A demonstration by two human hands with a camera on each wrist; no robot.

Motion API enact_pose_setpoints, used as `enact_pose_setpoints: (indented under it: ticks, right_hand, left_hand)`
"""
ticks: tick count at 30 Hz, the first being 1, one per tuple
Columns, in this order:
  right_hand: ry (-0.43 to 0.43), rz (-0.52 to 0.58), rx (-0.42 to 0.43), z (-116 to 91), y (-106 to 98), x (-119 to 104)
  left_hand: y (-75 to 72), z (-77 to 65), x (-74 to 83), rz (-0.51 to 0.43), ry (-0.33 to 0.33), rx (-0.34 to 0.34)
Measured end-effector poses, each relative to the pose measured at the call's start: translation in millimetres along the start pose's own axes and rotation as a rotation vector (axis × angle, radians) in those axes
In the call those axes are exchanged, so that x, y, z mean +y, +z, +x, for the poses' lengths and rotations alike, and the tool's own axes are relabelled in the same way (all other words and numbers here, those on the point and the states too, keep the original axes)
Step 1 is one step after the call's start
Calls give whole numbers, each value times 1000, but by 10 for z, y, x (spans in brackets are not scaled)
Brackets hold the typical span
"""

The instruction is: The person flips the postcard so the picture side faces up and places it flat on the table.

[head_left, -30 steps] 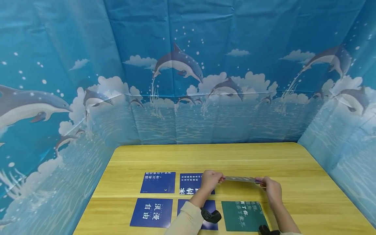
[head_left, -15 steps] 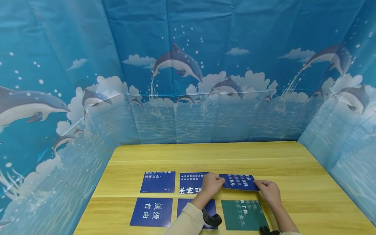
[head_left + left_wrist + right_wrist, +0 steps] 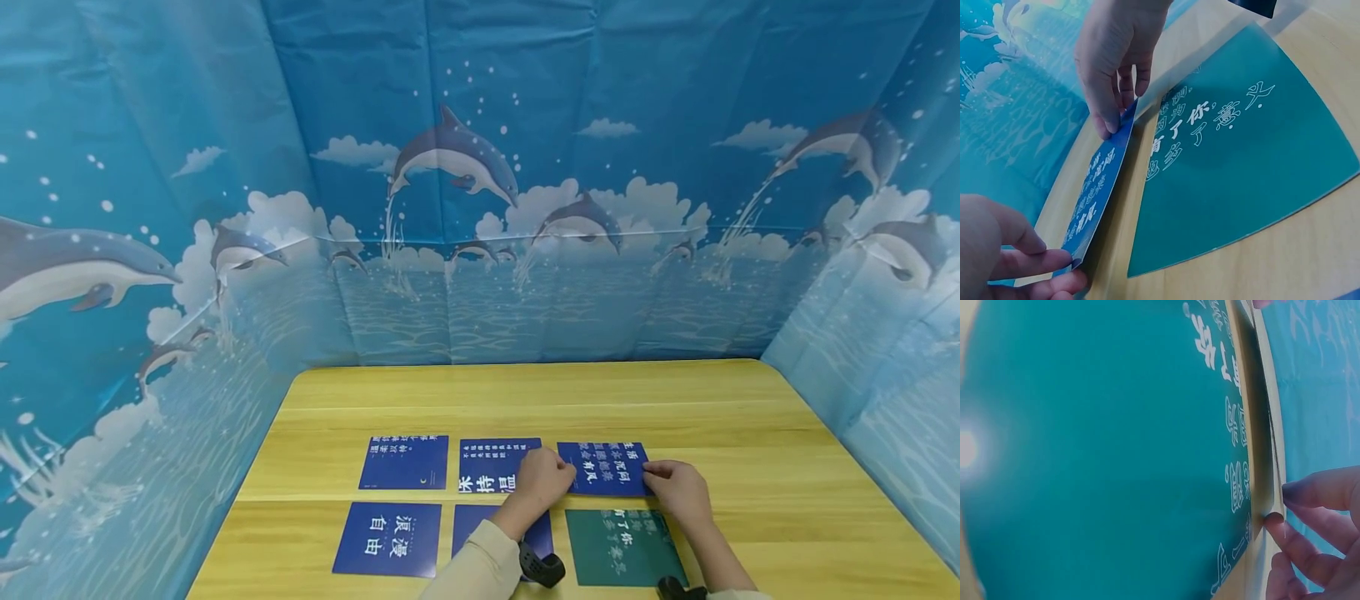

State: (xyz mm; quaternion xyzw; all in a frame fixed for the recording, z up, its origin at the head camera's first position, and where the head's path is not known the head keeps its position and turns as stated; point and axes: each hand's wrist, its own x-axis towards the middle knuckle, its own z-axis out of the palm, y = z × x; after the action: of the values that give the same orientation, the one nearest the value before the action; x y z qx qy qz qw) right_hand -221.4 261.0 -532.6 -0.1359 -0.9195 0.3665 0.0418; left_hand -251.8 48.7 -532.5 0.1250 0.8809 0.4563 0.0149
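Observation:
A blue card (image 3: 611,472) printed with white Chinese characters is held at the back right of a group of cards. My left hand (image 3: 542,485) pinches its left edge between thumb and fingers. At the opposite edge, my right hand (image 3: 681,493) has it pinched too. In the left wrist view the blue card (image 3: 1100,181) slants above the table, its near edge apart from a green card (image 3: 1241,150). The right wrist view shows the held card nearly edge-on, with thumb and fingers (image 3: 1304,550) at its edge.
Several other cards lie flat on the yellow wooden table (image 3: 375,387): blue ones at left (image 3: 405,463), centre (image 3: 487,467) and front left (image 3: 387,540). My left forearm covers part of another blue card (image 3: 468,525). A dolphin-printed blue curtain (image 3: 480,317) stands behind the table.
The card between my hands was seen almost edge-on; it has tipped down so its printed face shows, and its near edge has come lower. Both hands keep their hold.

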Motion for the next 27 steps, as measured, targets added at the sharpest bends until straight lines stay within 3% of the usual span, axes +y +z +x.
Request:
enact_pose_setpoints:
  ticks: [11, 27]
  right_hand:
    - [-32, -76, 25, -24, 54, -26]
    - [-63, -185, 46, -51, 110, -117]
  left_hand:
    - [19, -5, -50, 35, 21, 12]
    - [75, -23, -52, 259, 108, 60]
